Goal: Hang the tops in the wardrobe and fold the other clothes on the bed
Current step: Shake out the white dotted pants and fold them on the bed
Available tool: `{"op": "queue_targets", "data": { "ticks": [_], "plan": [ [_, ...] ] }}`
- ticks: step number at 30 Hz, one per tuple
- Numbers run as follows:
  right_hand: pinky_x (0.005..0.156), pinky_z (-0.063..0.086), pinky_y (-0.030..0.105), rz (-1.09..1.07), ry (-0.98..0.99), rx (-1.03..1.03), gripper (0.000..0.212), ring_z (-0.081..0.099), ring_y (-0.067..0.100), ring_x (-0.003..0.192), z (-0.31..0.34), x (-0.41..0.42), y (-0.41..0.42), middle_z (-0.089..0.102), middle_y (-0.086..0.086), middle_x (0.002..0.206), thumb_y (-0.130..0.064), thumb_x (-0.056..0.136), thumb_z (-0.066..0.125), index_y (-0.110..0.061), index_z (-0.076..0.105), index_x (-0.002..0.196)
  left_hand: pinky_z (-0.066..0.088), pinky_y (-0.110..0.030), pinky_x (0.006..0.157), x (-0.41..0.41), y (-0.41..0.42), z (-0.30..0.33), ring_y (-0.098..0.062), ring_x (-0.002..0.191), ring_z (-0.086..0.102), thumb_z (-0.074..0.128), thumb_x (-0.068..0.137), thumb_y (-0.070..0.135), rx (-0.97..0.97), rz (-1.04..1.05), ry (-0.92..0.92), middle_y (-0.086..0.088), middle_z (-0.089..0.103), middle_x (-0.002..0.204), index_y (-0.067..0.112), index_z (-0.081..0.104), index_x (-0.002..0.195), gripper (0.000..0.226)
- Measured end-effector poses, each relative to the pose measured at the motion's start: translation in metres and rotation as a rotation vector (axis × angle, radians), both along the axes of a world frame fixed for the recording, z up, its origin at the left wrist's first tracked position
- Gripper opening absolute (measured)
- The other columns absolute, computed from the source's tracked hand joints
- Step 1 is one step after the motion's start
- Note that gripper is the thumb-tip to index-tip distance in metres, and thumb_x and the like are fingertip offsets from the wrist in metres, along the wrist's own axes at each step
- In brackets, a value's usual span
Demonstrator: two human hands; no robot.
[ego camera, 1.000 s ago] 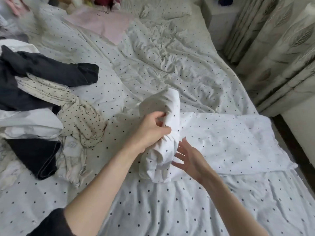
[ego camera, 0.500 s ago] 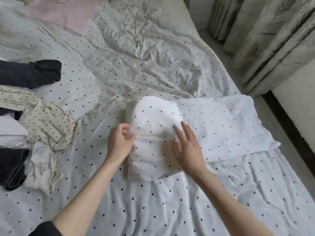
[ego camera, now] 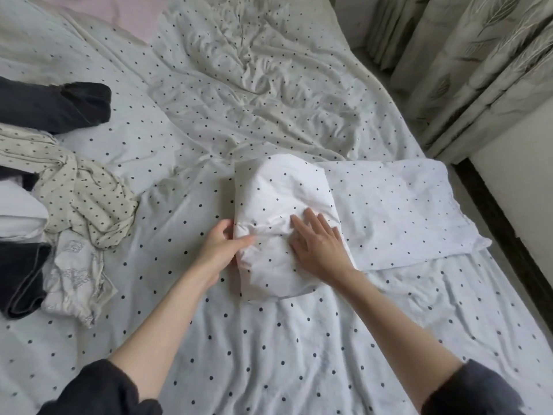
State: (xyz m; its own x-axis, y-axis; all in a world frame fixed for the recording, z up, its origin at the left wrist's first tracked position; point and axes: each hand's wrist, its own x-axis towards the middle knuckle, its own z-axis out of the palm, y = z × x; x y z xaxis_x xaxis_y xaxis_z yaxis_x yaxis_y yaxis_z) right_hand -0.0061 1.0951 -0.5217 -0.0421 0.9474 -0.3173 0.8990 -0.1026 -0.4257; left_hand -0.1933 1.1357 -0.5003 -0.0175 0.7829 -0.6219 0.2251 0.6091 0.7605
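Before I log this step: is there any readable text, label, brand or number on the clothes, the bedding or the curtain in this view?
None can be read.
Pale garment at the pile's near edge: faint grey line print, too blurred to tell whether it holds letters.
Folded white dotted garment under the left hand and right hand: dots only, no tag showing.
Bed sheet and curtain: dot and leaf patterns, no words.

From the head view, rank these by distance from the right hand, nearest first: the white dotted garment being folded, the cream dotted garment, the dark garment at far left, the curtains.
1. White dotted garment, under the right hand.
2. Cream dotted garment, left.
3. Dark garment and curtains: too close to call.
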Motion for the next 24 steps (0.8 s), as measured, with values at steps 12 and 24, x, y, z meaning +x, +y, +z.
{"op": "queue_targets", "data": {
  "ticks": [12,24],
  "plan": [
    [0.11,0.033,0.033,-0.584,0.786,-0.025,0.037,0.043,0.01,0.13,0.034,0.061,-0.033,0.047,-0.004,0.142,-0.031,0.097,0.046,-0.024,0.052,0.133,0.047,-0.015,0.046,0.085,0.013,0.071,-0.006,0.061,0.06,0.062,0.085,-0.003,0.175,-0.137,-0.051,0.002,0.066,0.079,0.017,0.06,0.083,0.02],
    [0.086,0.049,0.038,-0.708,1.191,-0.184,0.033,0.065,0.025,0.098,0.024,0.23,-0.039,0.07,0.004,0.109,-0.038,0.099,0.038,-0.023,0.065,0.111,0.049,-0.031,0.089,0.294,0.011,0.023,-0.023,0.1,0.061,0.065,0.085,0.017,0.104,-0.51,0.214,-0.008,0.066,0.108,0.013,0.053,0.129,0.046]
  ]
}}
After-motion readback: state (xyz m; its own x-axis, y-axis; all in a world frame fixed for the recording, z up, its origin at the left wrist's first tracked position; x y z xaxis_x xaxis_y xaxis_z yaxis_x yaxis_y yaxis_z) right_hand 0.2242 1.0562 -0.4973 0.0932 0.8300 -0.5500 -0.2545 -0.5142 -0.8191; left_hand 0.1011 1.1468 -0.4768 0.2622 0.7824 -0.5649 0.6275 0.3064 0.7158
